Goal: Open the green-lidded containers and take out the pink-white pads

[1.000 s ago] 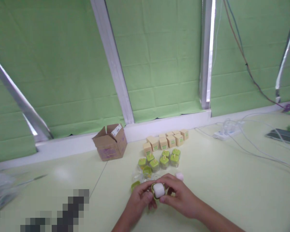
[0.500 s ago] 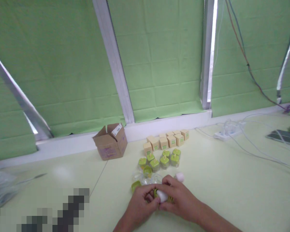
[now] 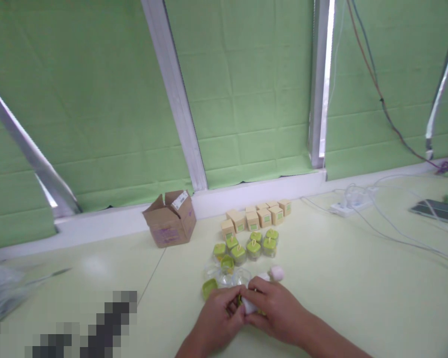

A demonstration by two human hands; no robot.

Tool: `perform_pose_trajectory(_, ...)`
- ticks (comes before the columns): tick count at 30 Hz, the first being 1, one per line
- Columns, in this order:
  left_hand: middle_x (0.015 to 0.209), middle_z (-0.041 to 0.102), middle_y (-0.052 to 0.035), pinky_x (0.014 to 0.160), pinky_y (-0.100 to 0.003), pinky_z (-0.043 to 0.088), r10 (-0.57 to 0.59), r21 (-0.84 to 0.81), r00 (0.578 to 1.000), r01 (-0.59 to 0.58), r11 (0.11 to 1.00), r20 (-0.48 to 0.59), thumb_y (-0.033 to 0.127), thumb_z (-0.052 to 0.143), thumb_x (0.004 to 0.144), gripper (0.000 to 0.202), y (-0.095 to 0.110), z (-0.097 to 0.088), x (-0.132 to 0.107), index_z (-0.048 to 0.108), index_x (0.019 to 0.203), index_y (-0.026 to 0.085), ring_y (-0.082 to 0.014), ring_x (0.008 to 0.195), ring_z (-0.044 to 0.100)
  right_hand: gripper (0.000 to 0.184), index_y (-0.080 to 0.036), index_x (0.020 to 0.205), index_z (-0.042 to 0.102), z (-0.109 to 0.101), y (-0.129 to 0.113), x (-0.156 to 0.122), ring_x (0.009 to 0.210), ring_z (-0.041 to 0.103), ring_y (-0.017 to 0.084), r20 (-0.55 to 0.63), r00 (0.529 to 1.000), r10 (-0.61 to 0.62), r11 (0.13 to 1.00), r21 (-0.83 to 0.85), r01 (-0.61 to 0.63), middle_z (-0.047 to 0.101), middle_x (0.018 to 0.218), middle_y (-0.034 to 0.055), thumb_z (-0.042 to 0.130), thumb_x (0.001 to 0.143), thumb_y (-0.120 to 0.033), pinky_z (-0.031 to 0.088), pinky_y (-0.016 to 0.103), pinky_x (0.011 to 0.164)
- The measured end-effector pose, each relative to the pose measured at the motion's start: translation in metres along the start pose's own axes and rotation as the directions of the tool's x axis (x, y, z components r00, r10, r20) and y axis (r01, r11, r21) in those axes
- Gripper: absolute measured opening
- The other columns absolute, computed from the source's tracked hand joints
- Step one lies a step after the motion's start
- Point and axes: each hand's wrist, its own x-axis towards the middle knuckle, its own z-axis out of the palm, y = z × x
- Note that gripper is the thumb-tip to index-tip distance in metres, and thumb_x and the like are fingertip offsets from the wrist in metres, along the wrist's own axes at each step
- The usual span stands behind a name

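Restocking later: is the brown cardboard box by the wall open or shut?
Open: the cardboard box has its top flaps raised and spread apart.

The cardboard box (image 3: pixel 170 219) stands left of the small cartons (image 3: pixel 257 217), with jars (image 3: pixel 246 247) before them.

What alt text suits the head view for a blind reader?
The left hand and right hand meet around a small white object at a pale green table; green-lidded jars, small tan boxes and an open cardboard carton stand beyond.
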Motion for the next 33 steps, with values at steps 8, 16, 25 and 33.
perform_pose_trajectory(8,0.074,0.066,-0.0014,0.068,-0.025,0.044,0.014,0.076,1.0,-0.013,0.997,-0.004,0.013,0.051,0.074,0.021,0.002,0.003,-0.002,0.067,0.085,0.02,-0.0176,0.068,0.058,0.026,-0.019,0.111,0.061,0.01,-0.003,0.001,0.085,0.06,0.023,0.005,1.0,0.021,0.995,-0.099,-0.021,0.061,0.1,0.0085,0.058,0.085,-0.025,0.049,0.033,0.076)
perform_pose_trajectory(16,0.079,0.069,-0.0024,0.068,-0.026,0.045,0.021,0.08,1.0,-0.019,0.997,-0.017,0.018,0.052,0.08,0.03,0.001,-0.002,-0.003,0.068,0.105,0.02,-0.0169,0.068,0.059,0.029,-0.019,0.114,0.061,0.005,0.0,-0.001,0.089,0.06,0.023,-0.03,0.998,0.056,0.998,0.029,-0.055,0.061,0.1,0.0089,0.057,0.086,-0.026,0.049,0.033,0.079)
perform_pose_trajectory(25,0.083,0.067,-0.0015,0.069,-0.027,0.048,0.03,0.085,0.998,-0.025,0.996,-0.056,0.02,0.069,0.066,0.053,-0.005,-0.001,-0.003,0.063,0.118,0.022,-0.0165,0.068,0.057,0.032,-0.024,0.119,0.059,-0.006,0.007,-0.003,0.095,0.058,0.022,-0.104,0.993,0.05,0.972,0.235,-0.024,0.061,0.102,0.0067,0.06,0.087,-0.026,0.045,0.033,0.086)
perform_pose_trajectory(33,0.067,0.061,0.0026,0.058,-0.022,0.044,0.054,0.121,0.995,-0.043,0.992,-0.087,0.015,0.065,0.062,0.043,-0.004,0.0,-0.001,0.067,0.106,0.019,-0.012,0.055,0.052,0.024,-0.021,0.104,0.058,-0.001,0.008,-0.002,0.09,0.056,0.02,-0.152,0.987,0.046,0.965,0.261,-0.005,0.06,0.097,0.005,0.062,0.081,-0.022,0.043,0.031,0.078)
